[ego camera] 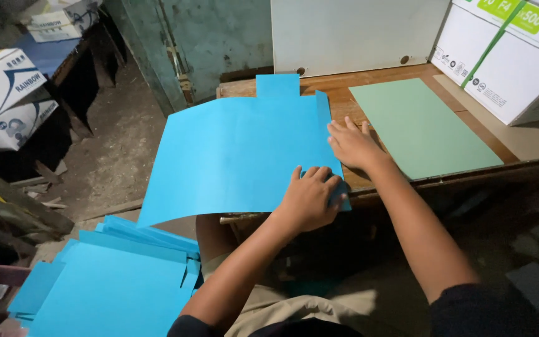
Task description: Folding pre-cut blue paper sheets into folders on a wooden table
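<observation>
- Blue was the colour of most of the paper in view: a loose stack of blue sheets [110, 281] lay at the lower left, below the surface edge, beside the person's knee.
- White cardboard boxes [1, 93] stood at the far left on a dark shelf, well apart from the work.
- A large blue sheet [238, 153] lay on the wooden surface [344, 103]; its left part overhung the edge and curved downward, and a small tab projected from its far edge.
- The left hand [310, 200] pressed on the near right corner of the blue sheet, fingers curled and closed over the sheet's edge at the surface rim.
- The right hand [350, 145] lay flat just beyond the left hand, fingers extended and open, touching the sheet's folded right edge.
- A green sheet [422, 128] lay flat on the surface just right of the right hand, not touching the blue sheet.
- A white panel [350, 34] stood upright against the wall behind the surface.
- White paper cartons with green straps [509, 56] stood at the far right.
</observation>
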